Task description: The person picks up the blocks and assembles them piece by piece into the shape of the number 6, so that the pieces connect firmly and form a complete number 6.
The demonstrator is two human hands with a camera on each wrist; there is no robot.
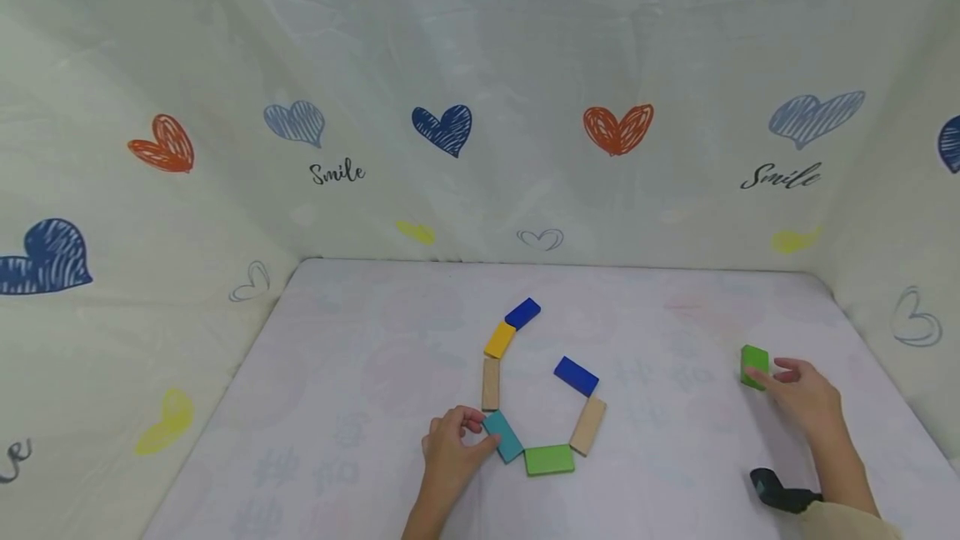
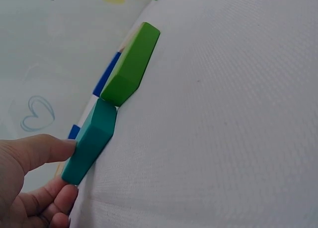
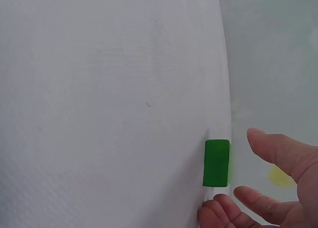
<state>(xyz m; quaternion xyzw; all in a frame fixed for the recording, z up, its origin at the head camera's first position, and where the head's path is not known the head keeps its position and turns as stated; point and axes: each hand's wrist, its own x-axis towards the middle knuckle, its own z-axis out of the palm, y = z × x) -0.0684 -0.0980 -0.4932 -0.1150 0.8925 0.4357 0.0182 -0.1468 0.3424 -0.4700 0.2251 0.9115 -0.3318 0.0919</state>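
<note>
In the head view, my left hand (image 1: 453, 440) has thumb and fingers at the teal block (image 1: 503, 437), which lies in a curved row. The left wrist view shows the thumb against that block's face and curled fingers at its near end. Its far end meets a green block (image 2: 131, 66). Over at the right, my right hand (image 1: 806, 394) reaches toward another green block (image 1: 754, 367) standing by itself. The right wrist view has this block (image 3: 216, 163) in front of the spread thumb and fingers, with a gap between thumb and block.
Continuing the curve are a plain wood block (image 1: 491, 384), a yellow block (image 1: 500, 340) and a blue block (image 1: 522, 313) on the left. Another wood block (image 1: 588, 425) and blue block (image 1: 577, 376) form the right side. A black device (image 1: 780, 492) is at the right wrist.
</note>
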